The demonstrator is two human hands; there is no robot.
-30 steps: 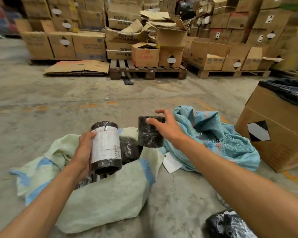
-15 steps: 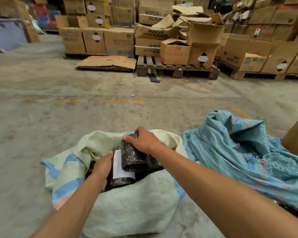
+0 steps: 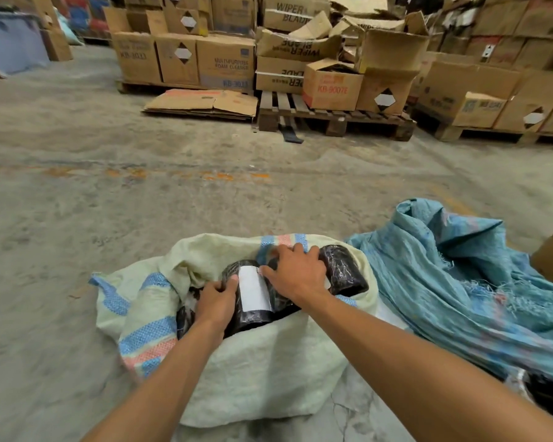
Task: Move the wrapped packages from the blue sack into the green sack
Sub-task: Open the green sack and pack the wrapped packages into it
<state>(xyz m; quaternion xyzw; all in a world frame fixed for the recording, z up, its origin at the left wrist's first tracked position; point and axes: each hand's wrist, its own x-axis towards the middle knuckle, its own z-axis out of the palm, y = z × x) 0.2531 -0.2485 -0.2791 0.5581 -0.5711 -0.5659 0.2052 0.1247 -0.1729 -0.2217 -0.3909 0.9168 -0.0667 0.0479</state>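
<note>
**Both hands settle packages into the mouth of the green sack**

The pale green woven sack (image 3: pixel 262 378) with blue and pink stripes stands on the grey concrete floor (image 3: pixel 77 202), its mouth rolled open and slumped outward, which leaves the opening wide for loading. Inside it, the left hand (image 3: pixel 216 303) curls round the near side of a black plastic-wrapped cylindrical package with a white label (image 3: pixel 253 295), thumb on top; judging by the tilt, it is steadying the package so it beds down among the others. Just right of it, the right hand (image 3: pixel 296 274) lies spread over a second black wrapped package, mostly hidden under the palm; its fingers look fairly straight, more pressing than gripping, though whether any tuck underneath is hidden. A third black wrapped package (image 3: pixel 344 271) leans against the sack's far right rim, touching that hand's edge. Further right, the crumpled blue woven sack (image 3: pixel 460 282) lies collapsed beside the green one, touching it, kept near so each transfer is short. At the lower right edge something dark and shiny (image 3: pixel 543 393) shows beneath the blue fabric, perhaps more packages waiting
</note>
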